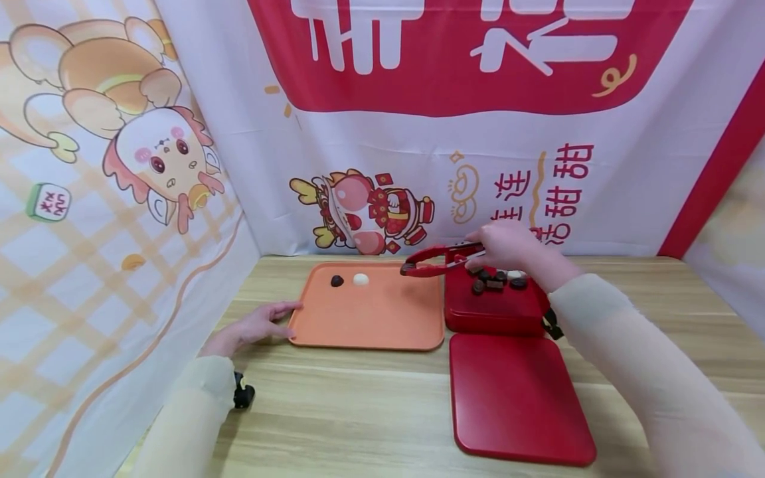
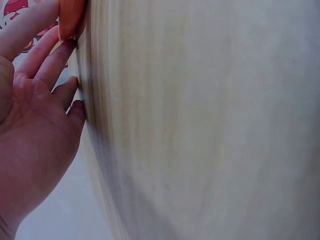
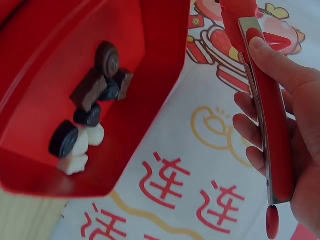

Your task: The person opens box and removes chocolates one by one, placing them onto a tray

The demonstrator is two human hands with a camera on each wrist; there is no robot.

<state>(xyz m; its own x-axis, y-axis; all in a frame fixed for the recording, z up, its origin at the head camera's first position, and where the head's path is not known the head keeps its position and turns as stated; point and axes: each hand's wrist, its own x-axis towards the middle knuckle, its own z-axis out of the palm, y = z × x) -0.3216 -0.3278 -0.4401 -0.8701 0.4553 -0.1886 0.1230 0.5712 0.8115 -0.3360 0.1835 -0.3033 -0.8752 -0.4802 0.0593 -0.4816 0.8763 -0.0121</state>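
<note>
Right hand [image 1: 508, 244], one: fingers and thumb curled firmly round the tongs [image 3: 273, 125]; at the tips, near the right edge of the tray [image 1: 370, 324], I make out a dark piece [image 1: 409, 267]. Left hand [image 1: 255, 325], one: fingers loosely extended and parted, touching the tray's left edge. On the tray, I count one dark chocolate [image 1: 337, 281] beside one white chocolate [image 1: 360, 279]. Box [image 1: 496, 322], red, right of tray: mixed chocolates [image 1: 495, 285] inside. Lid [image 1: 520, 398], red: flat before the box.
</note>
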